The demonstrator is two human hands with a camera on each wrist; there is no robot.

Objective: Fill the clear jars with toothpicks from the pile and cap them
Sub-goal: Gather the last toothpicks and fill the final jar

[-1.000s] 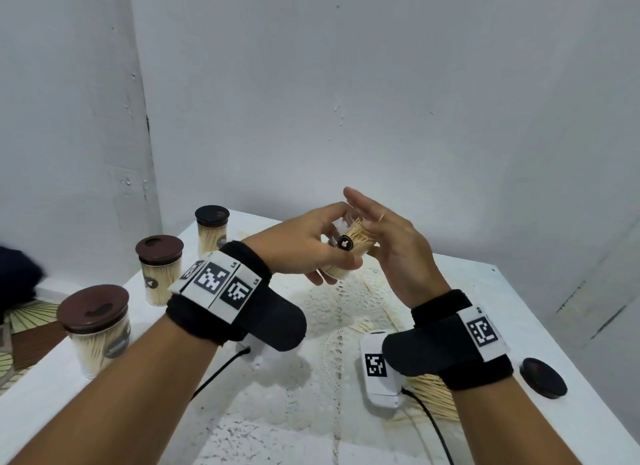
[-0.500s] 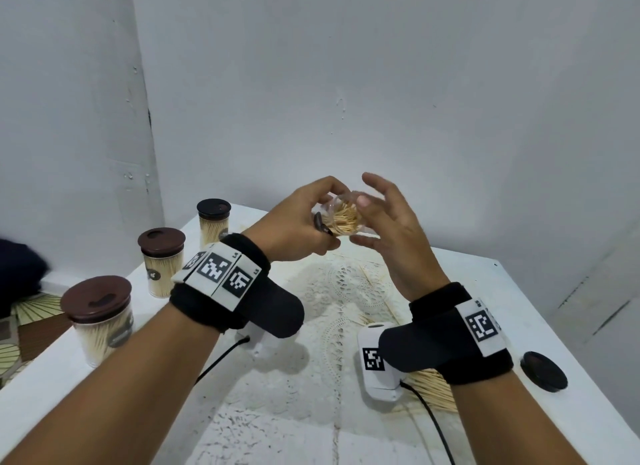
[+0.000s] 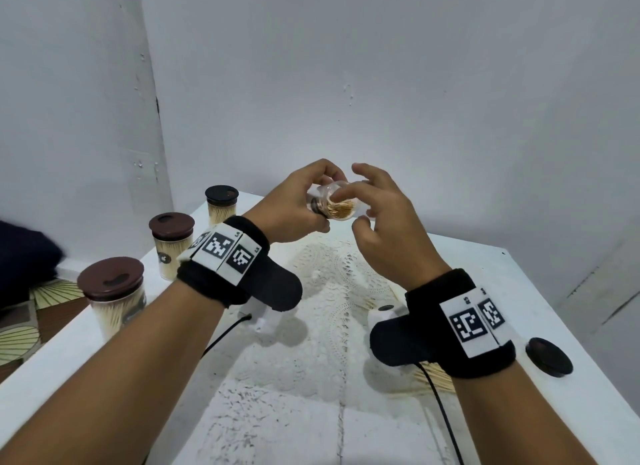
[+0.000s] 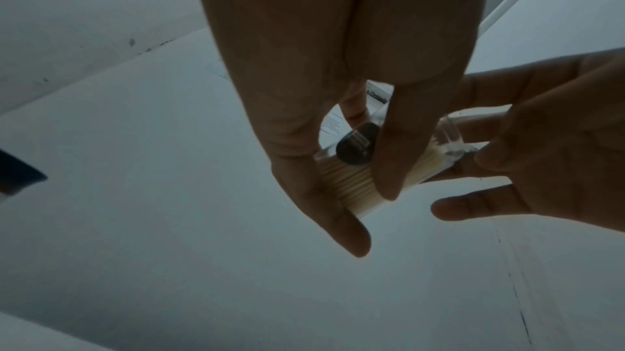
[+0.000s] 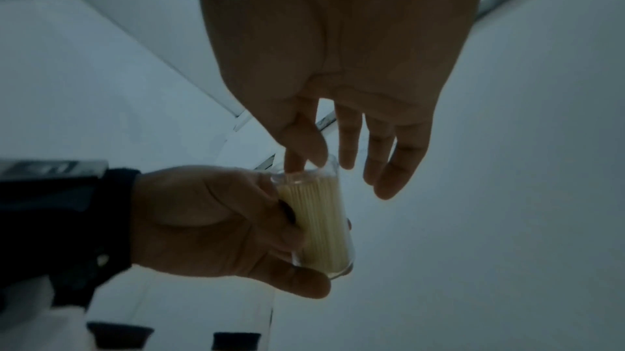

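Note:
My left hand (image 3: 311,205) holds a clear jar (image 3: 341,206) packed with toothpicks in the air above the table, with its uncapped mouth tilted toward me. In the left wrist view, thumb and fingers wrap round the jar (image 4: 348,183), which has a dark round sticker (image 4: 357,147) on its side. My right hand (image 3: 356,205) is at the jar's mouth, index finger on the toothpick tips and the other fingers spread loosely. The right wrist view shows the jar (image 5: 321,223) gripped by the left hand (image 5: 219,223). A dark lid (image 3: 549,356) lies at the table's right. The toothpick pile (image 3: 436,378) is partly hidden under my right wrist.
Three capped jars full of toothpicks stand along the table's left edge (image 3: 112,295) (image 3: 171,243) (image 3: 221,205). A lace mat (image 3: 332,284) covers the middle of the white table (image 3: 277,412). Walls close in behind and to the left.
Both hands have risen with the jar. The jar has tipped so its mouth now faces me, and my right fingers have come onto the toothpick tips.

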